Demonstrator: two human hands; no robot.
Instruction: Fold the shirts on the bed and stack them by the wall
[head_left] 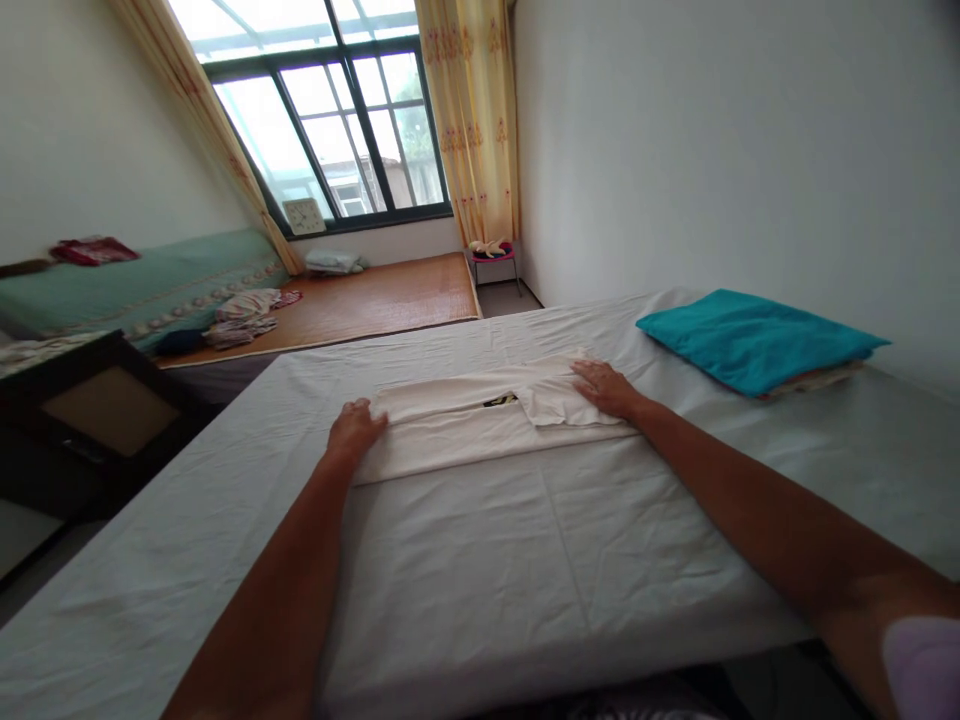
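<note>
A cream T-shirt [442,441] lies folded into a long strip on the white-sheeted bed [465,560]. Its two long sides meet near the middle, and a bit of dark print shows through the gap. One short sleeve is laid back over the right part. At the strip's left end rests my left hand [355,428], thumb apart from the fingers, touching the cloth edge. My right hand [606,388] lies flat on the right end with its fingers stretched out. The undersides of both hands are hidden.
A folded turquoise cloth [761,338] sits on the bed at the right, over a paler folded piece. Beyond is a low brown-matted bed [390,296] with crumpled clothes [244,315]. A dark cabinet [97,425] stands left; a white wall [712,150] rises right.
</note>
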